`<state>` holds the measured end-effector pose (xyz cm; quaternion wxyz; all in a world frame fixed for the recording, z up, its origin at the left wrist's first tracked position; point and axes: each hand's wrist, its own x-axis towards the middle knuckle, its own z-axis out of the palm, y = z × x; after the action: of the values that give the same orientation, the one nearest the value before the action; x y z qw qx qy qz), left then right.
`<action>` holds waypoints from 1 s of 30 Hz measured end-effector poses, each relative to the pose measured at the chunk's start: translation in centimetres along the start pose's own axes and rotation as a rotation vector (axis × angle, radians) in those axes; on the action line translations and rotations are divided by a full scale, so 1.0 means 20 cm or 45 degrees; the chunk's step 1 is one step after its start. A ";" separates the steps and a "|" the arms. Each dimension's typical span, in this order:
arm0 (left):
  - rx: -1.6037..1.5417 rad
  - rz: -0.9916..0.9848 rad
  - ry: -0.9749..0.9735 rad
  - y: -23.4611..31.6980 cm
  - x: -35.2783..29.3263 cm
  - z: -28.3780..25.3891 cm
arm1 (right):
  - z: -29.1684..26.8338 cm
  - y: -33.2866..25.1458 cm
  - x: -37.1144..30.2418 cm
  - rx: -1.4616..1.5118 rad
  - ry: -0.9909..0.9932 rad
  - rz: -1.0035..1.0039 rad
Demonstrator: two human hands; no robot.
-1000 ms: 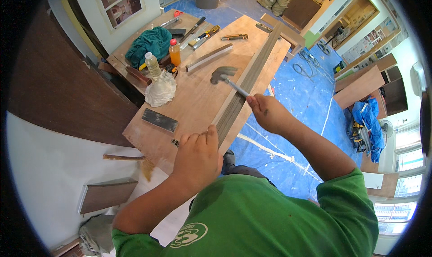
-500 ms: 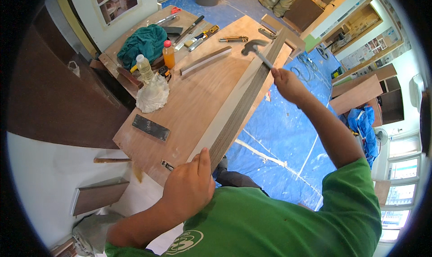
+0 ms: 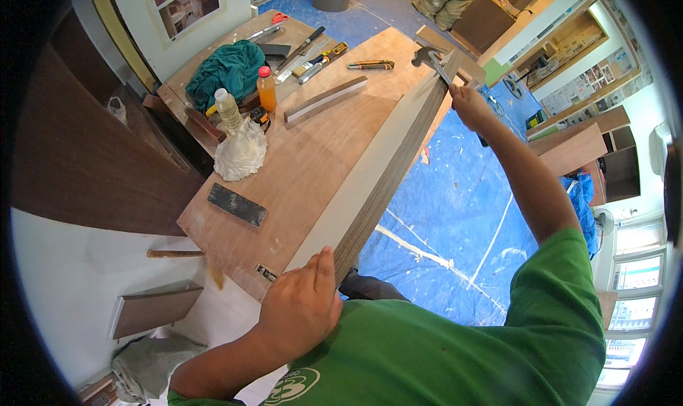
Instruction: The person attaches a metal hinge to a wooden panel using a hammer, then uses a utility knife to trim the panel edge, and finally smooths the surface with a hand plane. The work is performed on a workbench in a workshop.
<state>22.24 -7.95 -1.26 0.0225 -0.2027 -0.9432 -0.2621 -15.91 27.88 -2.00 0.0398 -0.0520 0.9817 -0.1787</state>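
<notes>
A long narrow board (image 3: 388, 171), white on its upper face and grey wood-grain along its edge, runs from near me to the far end of the plywood worktop (image 3: 299, 164). My left hand (image 3: 302, 299) is closed over its near end, fingers pressed together on the white face; the thumb is hidden. Toward the far end, my right hand (image 3: 471, 107) grips a claw hammer (image 3: 427, 55) by its handle. The hammer head is over the far part of the board; whether it touches cannot be told.
Left on the worktop are a dark sanding block (image 3: 237, 204), a white rag (image 3: 240, 150), two bottles (image 3: 266, 89), a green cloth (image 3: 226, 75) and a short strip (image 3: 326, 99). Utility knives (image 3: 371, 65) and other hand tools lie farther back. Blue sheeting (image 3: 441, 214) covers the floor.
My right hand has carried the hammer farther away and to the right, toward the board's far end. My left hand stays at the near end, slightly lower in view.
</notes>
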 end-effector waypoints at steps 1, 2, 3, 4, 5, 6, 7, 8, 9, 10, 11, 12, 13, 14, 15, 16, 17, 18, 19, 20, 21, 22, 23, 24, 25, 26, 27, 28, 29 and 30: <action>-0.022 -0.005 0.000 0.00 -0.01 0.01 | 0.01 -0.03 -0.06 0.016 -0.021 -0.008; 0.009 0.000 0.006 0.00 -0.02 0.01 | 0.04 -0.05 -0.12 0.031 -0.041 -0.014; 0.039 0.014 0.012 0.00 -0.02 0.02 | 0.08 -0.08 -0.20 0.107 0.018 -0.061; 0.062 0.032 0.021 0.00 -0.02 0.03 | 0.09 -0.10 -0.26 0.150 -0.047 -0.052; 0.055 0.033 0.022 0.01 -0.02 0.03 | 0.08 -0.12 -0.33 0.193 -0.113 -0.040; 0.059 0.030 0.020 0.01 -0.01 0.03 | 0.10 -0.13 -0.39 0.188 -0.120 -0.026; 0.066 0.026 0.018 0.02 -0.01 0.03 | 0.12 -0.15 -0.46 0.187 -0.127 -0.012; 0.063 0.017 -0.002 0.02 -0.01 0.02 | 0.13 -0.19 -0.53 0.273 -0.154 0.006; 0.049 0.025 -0.017 0.02 0.00 0.03 | 0.17 -0.12 -0.58 0.195 -0.138 -0.072; 0.047 0.021 -0.037 0.02 0.00 0.03 | 0.18 -0.16 -0.67 0.259 -0.159 -0.103; 0.057 0.030 -0.033 0.02 -0.01 0.04 | 0.20 -0.24 -0.77 0.323 -0.180 -0.133; 0.076 0.040 -0.022 0.02 -0.01 0.05 | 0.22 -0.30 -0.86 0.342 -0.187 -0.178; 0.095 0.055 -0.016 0.02 0.00 0.04 | 0.23 -0.35 -0.95 0.362 -0.190 -0.217; 0.096 -0.002 -0.104 0.03 0.01 0.01 | 0.22 -0.45 -1.01 0.340 -0.259 -0.226; 0.096 -0.060 -0.190 0.05 0.03 -0.04 | 0.19 -0.54 -1.06 0.315 -0.327 -0.236; 0.079 -0.103 -0.281 0.07 0.08 -0.05 | 0.18 -0.57 -1.10 0.314 -0.373 -0.210; 0.068 -0.118 -0.264 0.08 0.14 -0.06 | 0.18 -0.58 -1.11 0.297 -0.379 -0.203; 0.052 -0.136 -0.246 0.08 0.21 -0.05 | 0.17 -0.59 -1.11 0.275 -0.388 -0.198; 0.038 -0.159 -0.222 0.08 0.29 -0.03 | 0.16 -0.58 -1.11 0.251 -0.398 -0.201; 0.011 -0.153 -0.205 0.08 0.36 0.00 | 0.16 -0.57 -1.09 0.272 -0.378 -0.197; -0.013 -0.150 -0.184 0.07 0.43 0.04 | 0.16 -0.55 -1.06 0.294 -0.347 -0.211; -0.051 -0.147 -0.170 0.07 0.51 0.08 | 0.16 -0.52 -1.03 0.309 -0.324 -0.213; -0.048 -0.161 -0.160 0.05 0.60 0.09 | 0.16 -0.49 -0.99 0.324 -0.302 -0.219; -0.046 -0.185 -0.152 0.03 0.70 0.10 | 0.15 -0.46 -0.94 0.329 -0.317 -0.243; -0.043 -0.210 -0.143 0.02 0.77 0.11 | 0.14 -0.44 -0.89 0.333 -0.332 -0.268; -0.050 -0.287 -0.194 0.03 0.79 0.12 | 0.13 -0.42 -0.84 0.337 -0.346 -0.295; -0.058 -0.357 -0.243 0.05 0.81 0.11 | 0.10 -0.40 -0.79 0.326 -0.351 -0.296; -0.062 -0.430 -0.295 0.06 0.81 0.10 | 0.07 -0.39 -0.75 0.320 -0.359 -0.296; -0.028 -0.442 -0.307 0.08 0.83 0.08 | 0.06 -0.37 -0.70 0.313 -0.367 -0.296; 0.001 -0.454 -0.329 0.10 0.83 0.08 | 0.06 -0.32 -0.64 0.306 -0.349 -0.300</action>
<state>7.91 0.64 0.77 -0.1454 -0.0646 -0.9593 -0.2335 -2.51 22.94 0.00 0.1577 -0.1851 0.9259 -0.2890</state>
